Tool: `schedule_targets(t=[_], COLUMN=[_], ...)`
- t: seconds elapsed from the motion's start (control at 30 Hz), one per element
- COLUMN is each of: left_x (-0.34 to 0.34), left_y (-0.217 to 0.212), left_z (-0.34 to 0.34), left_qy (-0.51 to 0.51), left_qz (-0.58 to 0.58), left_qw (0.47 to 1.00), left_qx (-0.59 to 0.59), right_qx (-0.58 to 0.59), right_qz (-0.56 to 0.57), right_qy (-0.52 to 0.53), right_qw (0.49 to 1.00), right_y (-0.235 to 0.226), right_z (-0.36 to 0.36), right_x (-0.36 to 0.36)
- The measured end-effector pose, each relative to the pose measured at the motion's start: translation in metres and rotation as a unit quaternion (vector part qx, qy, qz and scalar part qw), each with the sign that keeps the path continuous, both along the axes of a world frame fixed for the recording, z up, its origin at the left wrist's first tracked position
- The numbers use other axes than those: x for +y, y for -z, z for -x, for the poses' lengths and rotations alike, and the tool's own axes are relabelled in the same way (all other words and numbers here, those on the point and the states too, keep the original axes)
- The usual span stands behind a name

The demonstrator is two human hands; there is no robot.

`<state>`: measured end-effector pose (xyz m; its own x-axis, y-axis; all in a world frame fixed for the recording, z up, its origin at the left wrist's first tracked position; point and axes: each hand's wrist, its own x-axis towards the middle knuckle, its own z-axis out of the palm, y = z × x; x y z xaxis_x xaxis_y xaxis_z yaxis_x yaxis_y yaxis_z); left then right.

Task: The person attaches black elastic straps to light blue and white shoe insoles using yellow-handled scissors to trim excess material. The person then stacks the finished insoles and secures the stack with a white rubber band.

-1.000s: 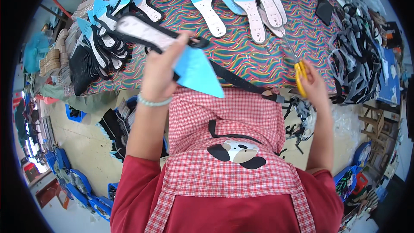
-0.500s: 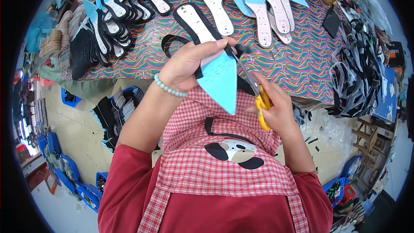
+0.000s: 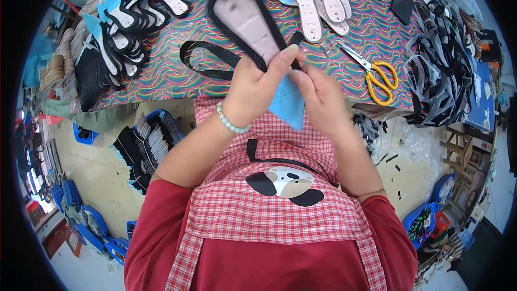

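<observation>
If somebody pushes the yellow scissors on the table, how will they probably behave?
The scissors would probably slide rather than roll, because they lie flat on the cloth. They should stay stiff, since the blades look like metal. The spread handle loops might make them swing sideways.

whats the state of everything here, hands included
insole: held up, blue toe end toward the person
left hand: closed around the insole
right hand: fingers bent at the insole's edge, exact hold hidden
scissors: lying on the table, not held
black strap: looped
black-edged insoles: overlapping, table's left side
far insoles: overlapping, no black edging visible
bracelet: worn on left wrist
</observation>
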<state>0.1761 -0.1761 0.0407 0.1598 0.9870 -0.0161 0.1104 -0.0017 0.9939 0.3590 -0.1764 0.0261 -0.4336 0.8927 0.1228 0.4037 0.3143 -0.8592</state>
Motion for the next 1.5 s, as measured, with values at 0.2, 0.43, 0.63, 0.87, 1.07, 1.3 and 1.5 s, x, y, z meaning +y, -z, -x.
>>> schedule_targets(t=[0.2,0.43,0.63,0.87,1.07,1.3,1.5], left_x=[0.007,0.006,-0.014,0.064,0.074,0.132,0.184], left_y=[-0.017,-0.022,-0.036,-0.088,0.01,0.059,0.092], left_z=[0.032,0.039,0.046,0.207,0.249,0.096,0.067], left_qy=[-0.069,0.03,0.285,0.093,0.033,-0.121,-0.268], left_qz=[-0.046,-0.126,0.112,-0.29,-0.195,-0.083,-0.125], left_qw=[0.911,0.969,0.903,0.729,0.658,0.934,0.849], left_qx=[-0.403,-0.209,-0.302,0.613,0.726,0.327,0.437], right_qx=[-0.058,0.191,0.296,0.096,-0.161,0.137,0.304], right_qz=[-0.037,0.379,0.462,0.043,-0.219,0.012,0.112], right_qy=[0.017,-0.025,-0.29,0.164,0.082,-0.081,-0.287], right_qw=[0.998,0.905,0.784,0.981,0.959,0.987,0.902], right_y=[0.02,0.044,0.033,0.024,0.025,-0.026,-0.074], right_z=[0.021,0.036,0.035,-0.014,-0.007,0.026,-0.004], right_x=[-0.005,-0.027,-0.042,0.048,0.077,0.035,-0.012])
